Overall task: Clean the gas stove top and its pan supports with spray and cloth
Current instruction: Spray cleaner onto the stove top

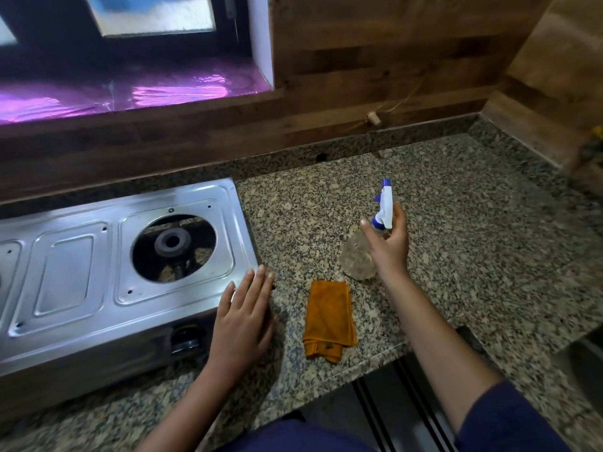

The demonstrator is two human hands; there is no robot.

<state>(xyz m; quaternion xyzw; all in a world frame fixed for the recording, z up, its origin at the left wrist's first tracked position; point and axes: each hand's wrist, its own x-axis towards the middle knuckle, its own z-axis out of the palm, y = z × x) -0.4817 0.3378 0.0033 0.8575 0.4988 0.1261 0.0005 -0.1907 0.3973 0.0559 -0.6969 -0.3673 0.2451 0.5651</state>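
Fingers of my right hand (390, 246) curl round the spray bottle (355, 259) neck, right of the stove top (75, 265); my left hand (243, 316) rests flat, fingers together, on its near corner; the orange cloth (329, 318) lies between; I judge spraying comes next, so the bottle must aim at the steel.

On my feed, a speckled granite countertop (456, 223) runs into a corner, edged by a low granite upstand (424, 130) and backed by a dark wood-plank wall (375, 60) — the side wall (554, 76) on the right is a lighter brown. At upper left I see a dark-framed window (156, 14) with frosted panes letting in pale daylight, its sill (130, 93) shining glossy purple-pink. A small cork-like peg (372, 118) with thin cord hangs low on the back wall.
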